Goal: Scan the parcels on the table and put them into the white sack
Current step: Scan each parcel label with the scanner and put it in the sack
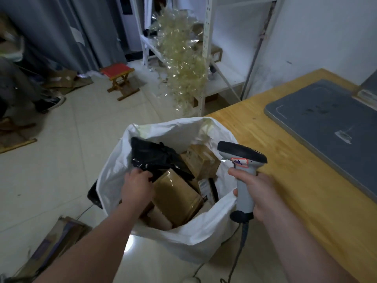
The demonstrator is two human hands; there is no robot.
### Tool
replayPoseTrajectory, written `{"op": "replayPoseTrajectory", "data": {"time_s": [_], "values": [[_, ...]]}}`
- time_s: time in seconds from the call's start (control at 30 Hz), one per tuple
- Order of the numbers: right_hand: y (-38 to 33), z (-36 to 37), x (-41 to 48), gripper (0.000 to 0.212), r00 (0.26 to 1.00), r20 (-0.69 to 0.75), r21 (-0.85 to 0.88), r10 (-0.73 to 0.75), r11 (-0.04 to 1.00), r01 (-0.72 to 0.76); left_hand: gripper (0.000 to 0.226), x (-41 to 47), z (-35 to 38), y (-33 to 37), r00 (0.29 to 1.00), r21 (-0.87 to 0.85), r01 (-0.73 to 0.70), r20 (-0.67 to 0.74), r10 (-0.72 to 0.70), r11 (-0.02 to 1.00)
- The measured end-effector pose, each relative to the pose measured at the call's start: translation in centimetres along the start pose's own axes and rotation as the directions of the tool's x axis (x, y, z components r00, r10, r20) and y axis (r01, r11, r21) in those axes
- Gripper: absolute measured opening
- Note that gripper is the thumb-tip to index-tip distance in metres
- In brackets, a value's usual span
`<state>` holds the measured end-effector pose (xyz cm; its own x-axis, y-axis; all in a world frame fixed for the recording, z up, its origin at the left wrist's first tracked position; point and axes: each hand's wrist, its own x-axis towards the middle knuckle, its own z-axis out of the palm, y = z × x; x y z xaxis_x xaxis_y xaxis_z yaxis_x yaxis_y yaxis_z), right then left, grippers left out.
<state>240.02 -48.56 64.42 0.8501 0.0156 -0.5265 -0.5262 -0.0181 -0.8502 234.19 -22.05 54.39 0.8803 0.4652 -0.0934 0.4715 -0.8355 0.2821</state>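
Note:
The white sack stands open on the floor beside the wooden table. Inside it lie several brown cardboard parcels and a black plastic parcel. My left hand reaches into the sack, its fingers curled on the lower edge of the black parcel. My right hand grips the handle of a grey barcode scanner over the sack's right rim. The scanner's cable hangs down toward the floor.
A grey mat lies on the table. A white metal shelf with a bundle of clear plastic strips stands behind the sack. A small red folding stool and flattened cardboard sit on the tiled floor.

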Motion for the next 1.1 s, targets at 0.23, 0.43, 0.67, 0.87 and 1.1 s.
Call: {"op": "replayPoseTrajectory", "data": {"time_s": [0.23, 0.43, 0.67, 0.87, 1.1], "values": [[-0.1, 1.1, -0.2, 0.016, 1.0, -0.015, -0.089, -0.022, 0.996, 0.02, 0.046, -2.0, -0.2, -3.6, 0.583, 0.476, -0.097, 0.739, -0.338, 0.874], [0.2, 0.8, -0.2, 0.015, 0.999, -0.054, -0.078, 0.007, 0.997, -0.011, 0.064, -0.1, -1.4, -4.5, 0.624, 0.594, -0.118, 0.668, -0.406, 0.796], [-0.4, -1.7, -0.9, 0.022, 0.995, -0.096, -0.022, 0.031, 0.999, -0.033, 0.066, 0.9, -4.9, 6.1, 0.801, 0.209, -0.238, 0.594, 0.071, 0.948], [-1.9, -8.5, -3.0, 0.018, 0.982, -0.19, 0.063, -0.018, 0.998, 0.03, 0.03, 0.5, -8.1, 17.4, 0.87, -0.104, -0.388, 0.287, 0.401, 0.916], [-2.5, -20.6, -7.1, 0.018, 0.92, -0.384, 0.195, -0.07, 0.969, 0.155, 0.034, -5.0, -7.0, 32.3, 0.691, -0.356, -0.592, 0.237, 0.683, 0.723]]}}
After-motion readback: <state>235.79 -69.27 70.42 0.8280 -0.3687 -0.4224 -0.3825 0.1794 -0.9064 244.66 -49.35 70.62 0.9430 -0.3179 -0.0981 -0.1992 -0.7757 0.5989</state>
